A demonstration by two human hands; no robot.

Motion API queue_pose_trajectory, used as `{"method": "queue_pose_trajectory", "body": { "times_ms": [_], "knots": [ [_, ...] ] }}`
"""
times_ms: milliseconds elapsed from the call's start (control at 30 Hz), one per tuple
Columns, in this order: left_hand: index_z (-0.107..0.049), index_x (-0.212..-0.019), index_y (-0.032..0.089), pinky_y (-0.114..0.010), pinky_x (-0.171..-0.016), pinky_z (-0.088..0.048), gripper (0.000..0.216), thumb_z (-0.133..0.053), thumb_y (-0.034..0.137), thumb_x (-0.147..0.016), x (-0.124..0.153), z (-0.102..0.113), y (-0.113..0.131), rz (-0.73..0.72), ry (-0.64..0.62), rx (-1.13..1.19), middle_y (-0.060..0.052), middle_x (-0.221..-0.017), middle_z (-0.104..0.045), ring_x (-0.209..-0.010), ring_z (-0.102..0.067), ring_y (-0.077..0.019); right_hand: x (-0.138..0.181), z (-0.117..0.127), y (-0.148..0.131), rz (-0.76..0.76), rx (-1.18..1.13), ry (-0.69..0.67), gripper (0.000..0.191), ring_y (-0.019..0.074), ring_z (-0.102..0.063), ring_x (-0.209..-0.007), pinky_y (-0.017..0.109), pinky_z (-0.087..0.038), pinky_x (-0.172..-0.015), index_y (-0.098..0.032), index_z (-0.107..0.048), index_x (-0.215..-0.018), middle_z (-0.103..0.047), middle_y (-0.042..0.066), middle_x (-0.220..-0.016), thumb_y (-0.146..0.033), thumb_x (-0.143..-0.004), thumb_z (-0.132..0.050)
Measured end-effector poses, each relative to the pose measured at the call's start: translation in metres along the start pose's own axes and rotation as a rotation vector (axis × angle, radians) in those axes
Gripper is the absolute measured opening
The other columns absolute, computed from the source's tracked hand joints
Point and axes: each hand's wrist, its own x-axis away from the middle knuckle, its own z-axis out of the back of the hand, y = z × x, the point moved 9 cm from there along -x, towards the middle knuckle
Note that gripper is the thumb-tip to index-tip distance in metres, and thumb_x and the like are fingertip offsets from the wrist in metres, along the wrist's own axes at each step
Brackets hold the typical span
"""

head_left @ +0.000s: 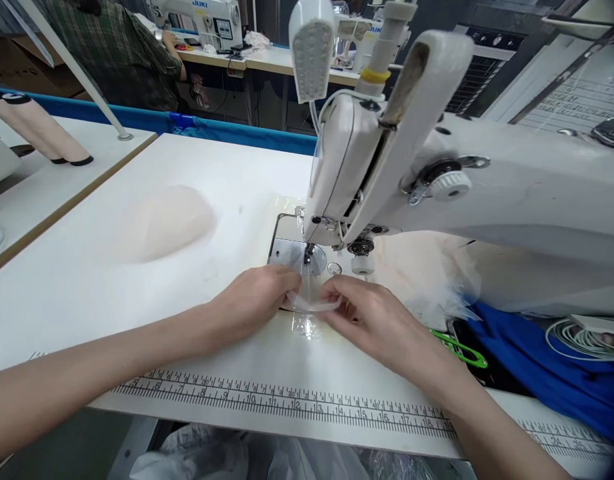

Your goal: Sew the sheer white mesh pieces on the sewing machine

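The left hand [259, 297], fingers nearly closed, pinches the left side of a sheer white strip [313, 307] bowed just in front of the sewing-machine presser foot [309, 254]; the right hand [374, 317], curled, pinches its right. It looks light, limp and slippery, best gripped near both ends.

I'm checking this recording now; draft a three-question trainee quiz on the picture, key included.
1. Multiple choice: what do the left hand and right hand hold between them?
a) a coiled cable
b) a thin pale strip
c) a blue cloth
2. True or false: in the picture, the pale rounded piece lies on the white tabletop to the left of the sewing machine.
3. Fill in the blank: the green object lies nearer the person's ____ hand.

Key: 1. b; 2. true; 3. right
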Motion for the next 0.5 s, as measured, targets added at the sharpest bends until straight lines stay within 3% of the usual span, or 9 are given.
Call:
{"method": "queue_pose_trajectory", "body": {
  "times_ms": [100, 200, 267, 400, 500],
  "knots": [
    [-0.061, -0.092, 0.016, -0.024, -0.056, -0.039, 0.026, -0.036, 0.012, -0.087, -0.008, 0.015, -0.004, 0.03, 0.009, 0.087, -0.001, -0.077, -0.057, -0.062, -0.052, -0.013, 0.0, 0.004, -0.002, 0.057, 0.111, 0.105, 0.015, 0.0118, -0.059, -0.063, 0.024, -0.039, -0.052, -0.021, -0.068, -0.09, -0.065, 0.0, -0.086, -0.012, -0.087, -0.056],
    [-0.064, -0.112, 0.02, -0.025, -0.058, -0.04, 0.032, -0.044, 0.035, -0.093, -0.017, 0.021, -0.002, -0.027, -0.044, 0.064, -0.002, -0.087, -0.059, -0.065, -0.055, -0.013, 0.004, 0.022, -0.005, 0.121, 0.186, 0.384, 0.024, 0.0131, -0.062, -0.067, 0.024, -0.039, -0.052, -0.021, -0.072, -0.098, -0.068, 0.005, -0.097, -0.013, -0.09, -0.051],
    [-0.068, -0.106, 0.021, -0.025, -0.058, -0.04, 0.034, -0.046, 0.043, -0.092, -0.022, 0.02, -0.005, -0.048, -0.103, 0.028, -0.002, -0.084, -0.056, -0.063, -0.054, -0.0122, 0.006, 0.03, -0.006, 0.148, 0.183, 0.506, 0.023, 0.0125, -0.06, -0.063, 0.024, -0.038, -0.051, -0.019, -0.074, -0.099, -0.069, 0.005, -0.091, -0.019, -0.093, -0.052],
    [-0.068, -0.073, 0.015, -0.026, -0.059, -0.038, 0.04, -0.043, 0.038, -0.094, -0.029, 0.02, -0.011, -0.054, -0.135, 0.108, -0.002, -0.079, -0.051, -0.061, -0.049, -0.0109, 0.004, 0.033, -0.006, 0.148, 0.216, 0.574, 0.033, 0.0099, -0.048, -0.044, 0.024, -0.032, -0.044, -0.016, -0.076, -0.088, -0.061, -0.001, -0.055, -0.03, -0.097, -0.047],
    [-0.061, -0.06, 0.014, -0.026, -0.058, -0.038, 0.048, -0.04, 0.039, -0.096, -0.025, 0.019, -0.009, -0.08, -0.146, 0.234, -0.002, -0.075, -0.047, -0.059, -0.045, -0.0097, 0.003, 0.031, -0.01, 0.162, 0.231, 0.548, 0.024, 0.009, -0.051, -0.045, 0.023, -0.031, -0.044, -0.018, -0.076, -0.093, -0.065, -0.002, -0.059, -0.023, -0.094, -0.052]
  ]
}}
